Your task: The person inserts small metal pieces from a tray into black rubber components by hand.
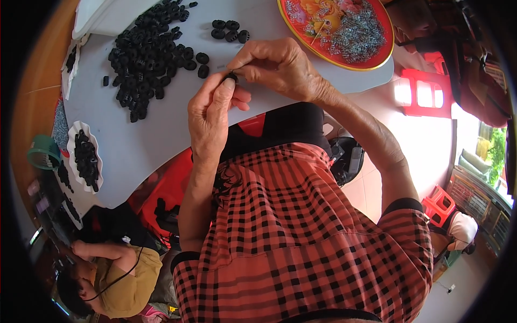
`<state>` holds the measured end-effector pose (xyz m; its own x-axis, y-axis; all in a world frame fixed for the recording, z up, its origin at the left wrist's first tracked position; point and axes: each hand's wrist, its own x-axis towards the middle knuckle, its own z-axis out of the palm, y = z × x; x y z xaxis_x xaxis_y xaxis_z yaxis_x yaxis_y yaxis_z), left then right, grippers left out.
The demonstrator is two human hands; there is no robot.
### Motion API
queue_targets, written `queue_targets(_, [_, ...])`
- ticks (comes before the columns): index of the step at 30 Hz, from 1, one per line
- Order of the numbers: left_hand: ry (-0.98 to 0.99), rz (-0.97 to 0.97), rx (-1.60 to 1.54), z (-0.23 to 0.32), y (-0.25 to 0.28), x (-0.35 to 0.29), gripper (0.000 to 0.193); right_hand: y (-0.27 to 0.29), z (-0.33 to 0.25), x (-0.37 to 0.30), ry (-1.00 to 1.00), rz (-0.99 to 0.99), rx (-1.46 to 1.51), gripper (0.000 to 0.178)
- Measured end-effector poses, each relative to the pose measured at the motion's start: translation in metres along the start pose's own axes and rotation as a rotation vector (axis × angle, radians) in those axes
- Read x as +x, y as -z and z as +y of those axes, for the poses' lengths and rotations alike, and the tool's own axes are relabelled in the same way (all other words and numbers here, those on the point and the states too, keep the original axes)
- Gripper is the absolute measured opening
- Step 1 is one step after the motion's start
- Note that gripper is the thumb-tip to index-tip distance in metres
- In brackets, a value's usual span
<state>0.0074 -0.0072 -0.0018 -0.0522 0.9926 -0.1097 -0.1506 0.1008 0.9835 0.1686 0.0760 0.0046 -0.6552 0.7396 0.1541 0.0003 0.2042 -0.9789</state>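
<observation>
The left hand (209, 116) pinches a small black piece (230, 77) between thumb and bent forefinger, the other fingers loosely curled. The thumb covers much of the piece, so its full shape is hard to make out. The right hand (283, 67) meets it from the other side, thumb and forefinger brought nearly together at the piece's edge; whether those 2 fingertips grip anything cannot be told. Both hands are above the near part of the pale grey table (156, 132).

Beyond the left hand lies a heap of black ridged wheel-like pieces (142, 64), overlapping so that the lower ones are hidden. A separate cluster of 5 black pieces (231, 35) sits farther off, near the right hand. The red floral tray (347, 64), cut off by the top edge, bears many tiny silvery metal parts (361, 32), too small to identify singly, and 1 thin stick (321, 32). At left, a white scalloped dish (71, 145) holds black parts, partly blurred together, beside a green plastic container (34, 156) whose contents are unclear.
</observation>
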Motion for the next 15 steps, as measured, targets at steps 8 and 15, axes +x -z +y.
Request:
queue_targets(8, [-0.26,0.193,0.555,0.005,-0.019,-0.004,0.021,-0.003,0.004,-0.006,0.257,0.135,-0.209,0.017])
queue_targets(15, [-0.138,0.085,0.516,0.014,-0.014,0.005,0.02,-0.002,0.014,-0.003,0.329,0.208,-0.234,0.015])
